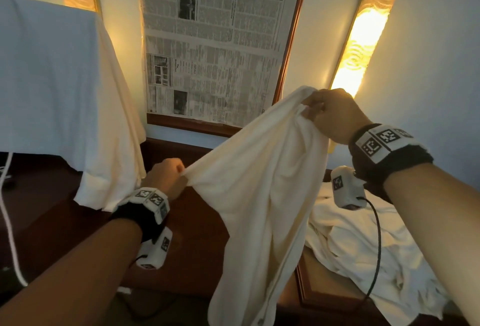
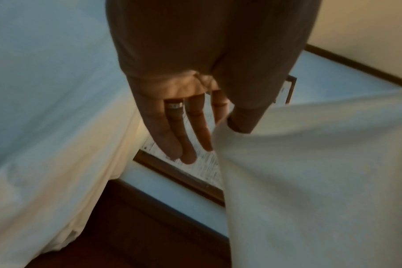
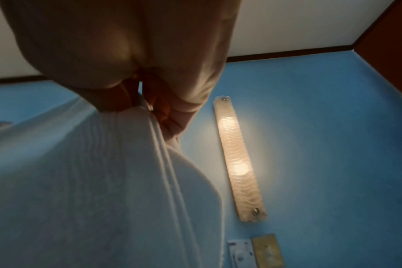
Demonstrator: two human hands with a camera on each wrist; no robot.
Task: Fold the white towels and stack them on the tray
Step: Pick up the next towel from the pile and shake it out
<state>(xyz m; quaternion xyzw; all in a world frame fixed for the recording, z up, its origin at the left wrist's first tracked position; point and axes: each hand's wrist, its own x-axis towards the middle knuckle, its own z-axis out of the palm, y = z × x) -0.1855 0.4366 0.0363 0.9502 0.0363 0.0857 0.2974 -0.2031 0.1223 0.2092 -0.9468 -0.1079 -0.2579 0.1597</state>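
Got the white terry towel [image 1: 259, 182] up in the air, top edge slanting: my right hand [image 1: 330, 115] pinches the high corner, left hand [image 1: 168, 177] pinches the low one, nearer me.

Both arms are bare, with no sleeves. Each wrist wears a black band [image 1: 389, 162] with white blocks that have black square patterns on them. A small white camera box [image 1: 346, 188] hangs under each wrist, with a thin black cable [image 1: 378, 242]. One finger on the left hand [image 2: 172, 116] wears a silver ring [image 2: 174, 105].
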